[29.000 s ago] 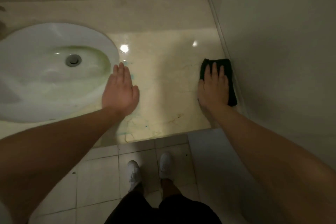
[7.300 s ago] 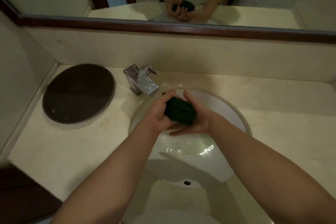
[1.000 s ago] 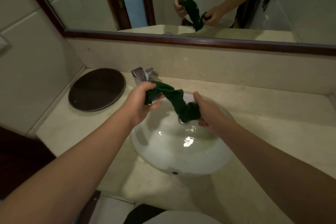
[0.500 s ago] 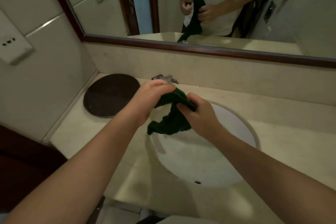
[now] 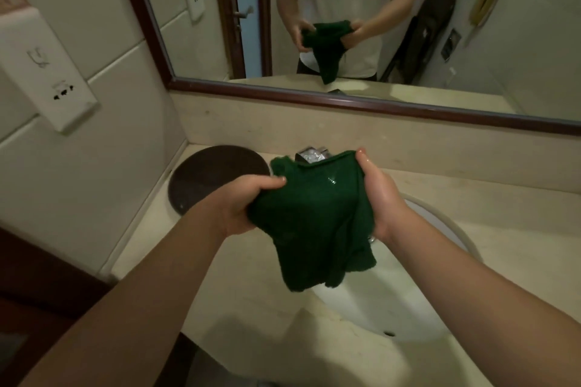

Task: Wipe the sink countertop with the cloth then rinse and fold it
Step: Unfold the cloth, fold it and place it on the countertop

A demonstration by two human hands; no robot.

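Note:
A wet dark green cloth [image 5: 311,217] hangs in the air above the white sink basin [image 5: 418,302]. My left hand [image 5: 242,207] grips its left side. My right hand [image 5: 379,195] grips its upper right edge. The cloth is partly spread between the two hands, and its lower part droops in loose folds over the basin. The beige countertop [image 5: 251,302] surrounds the basin. The cloth hides most of the chrome faucet [image 5: 312,154] behind it.
A dark round disc [image 5: 207,176] lies on the counter at the back left. A framed mirror [image 5: 471,41] runs along the back wall above the backsplash. A white wall box [image 5: 47,72] hangs on the tiled left wall. The counter's front edge drops off at the lower left.
The twisted cloth has been untwisted and pulled apart between my hands, and now hangs wider and higher above the basin. My view has tilted up towards the mirror.

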